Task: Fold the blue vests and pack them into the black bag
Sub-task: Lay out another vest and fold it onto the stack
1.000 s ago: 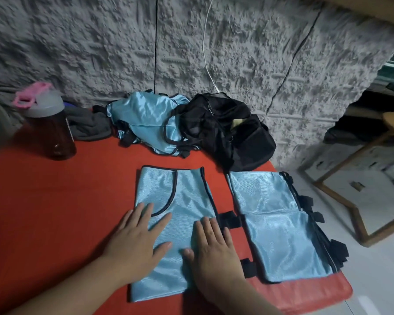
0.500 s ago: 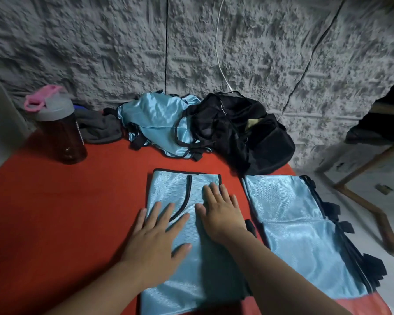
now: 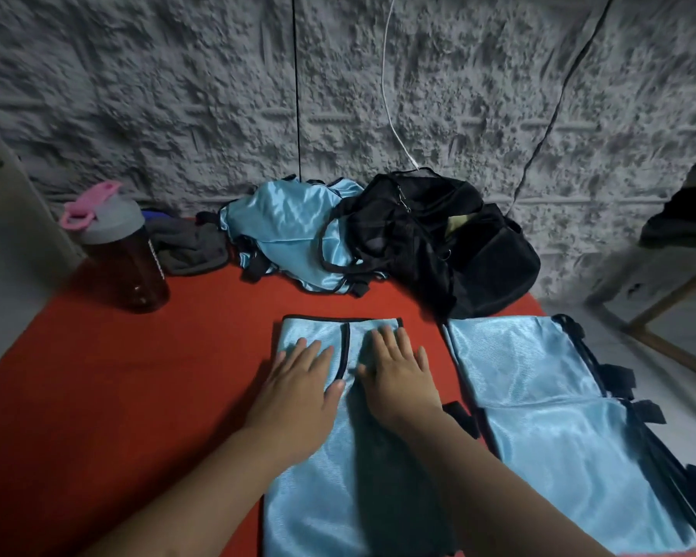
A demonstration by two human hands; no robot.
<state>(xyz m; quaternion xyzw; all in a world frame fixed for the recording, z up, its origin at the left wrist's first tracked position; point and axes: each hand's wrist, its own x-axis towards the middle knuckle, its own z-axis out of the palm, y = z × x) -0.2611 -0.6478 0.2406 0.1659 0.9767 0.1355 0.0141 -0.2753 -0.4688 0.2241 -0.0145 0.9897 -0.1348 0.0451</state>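
Note:
A light blue vest (image 3: 338,488) with black trim lies folded lengthwise on the red table (image 3: 117,396). My left hand (image 3: 302,383) and my right hand (image 3: 398,375) press flat on its upper half, fingers spread, holding nothing. A second folded blue vest (image 3: 539,396) lies to the right, its black straps hanging over the table's edge. A heap of crumpled blue vests (image 3: 294,235) sits at the back against the wall. The black bag (image 3: 471,251) stands open to the right of the heap.
A brown bottle (image 3: 125,255) with a grey lid and pink cap stands at the back left. A grey cloth (image 3: 189,247) lies beside it. The rough grey wall (image 3: 218,94) runs behind the table. A wooden frame (image 3: 667,315) stands on the floor to the right.
Both hands have slid away from me along the vest, from its lower half up to near its top edge. The view has tilted and moved closer.

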